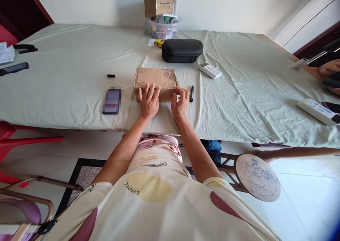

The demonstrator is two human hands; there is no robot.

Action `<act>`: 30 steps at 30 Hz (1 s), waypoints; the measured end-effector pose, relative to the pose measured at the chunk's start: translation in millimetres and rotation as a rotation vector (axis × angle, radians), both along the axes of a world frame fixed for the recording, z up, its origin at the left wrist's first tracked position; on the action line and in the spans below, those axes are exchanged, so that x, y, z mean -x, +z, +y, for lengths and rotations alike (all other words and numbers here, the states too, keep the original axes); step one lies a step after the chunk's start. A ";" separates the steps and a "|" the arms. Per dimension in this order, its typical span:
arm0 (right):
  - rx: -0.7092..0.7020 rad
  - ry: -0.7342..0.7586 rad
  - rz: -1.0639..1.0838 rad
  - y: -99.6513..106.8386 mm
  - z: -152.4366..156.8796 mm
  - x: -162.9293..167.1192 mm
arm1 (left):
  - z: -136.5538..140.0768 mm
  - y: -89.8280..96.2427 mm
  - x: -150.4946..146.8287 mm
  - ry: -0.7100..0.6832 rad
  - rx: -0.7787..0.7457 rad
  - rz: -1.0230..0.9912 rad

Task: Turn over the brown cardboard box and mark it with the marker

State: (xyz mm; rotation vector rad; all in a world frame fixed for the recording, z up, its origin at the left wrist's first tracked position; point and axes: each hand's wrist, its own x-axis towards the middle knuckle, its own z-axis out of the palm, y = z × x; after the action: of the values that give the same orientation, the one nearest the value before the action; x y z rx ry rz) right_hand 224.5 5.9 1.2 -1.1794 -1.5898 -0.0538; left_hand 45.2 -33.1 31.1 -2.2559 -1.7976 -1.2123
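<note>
A brown cardboard box (155, 76) with black line drawings lies on the cloth-covered table in front of me. My left hand (149, 102) rests on its front edge, fingers stretched and apart, holding nothing. At the front right corner, my right hand (180, 102) has bent fingers, thumb and forefinger pinched at the box's edge. Just right of that hand lies a black marker (191, 94). Its apparent black cap (111, 76) is off to the left, beyond a phone (112, 101) with a blurred screen.
Behind the box sit a black hard case (182, 50), a yellow tool (159, 43) and a clear tub (166, 30) under another carton (159, 3). White devices (210, 70) lie rightward. Another person's hand (330, 69) shows at the right edge. A round stool (257, 177) stands below.
</note>
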 end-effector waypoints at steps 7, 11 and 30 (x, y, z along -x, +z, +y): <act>-0.025 -0.120 -0.115 2.4 -1.5 3.1 | -2.7 3.0 -6.7 -0.127 0.012 0.120; 0.015 -0.143 -0.235 9.0 -10.3 12.0 | -2.2 1.1 -6.0 -0.127 0.014 0.126; 0.095 -0.093 -0.161 8.2 -7.1 2.6 | 4.8 -3.6 23.1 0.172 -0.020 -0.168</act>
State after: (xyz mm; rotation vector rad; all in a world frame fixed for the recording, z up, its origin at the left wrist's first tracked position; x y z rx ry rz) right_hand 221.9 -1.2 9.4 -1.3514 -1.6924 -0.1379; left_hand 22.1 -28.3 27.5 -1.9932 -1.9778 -1.4152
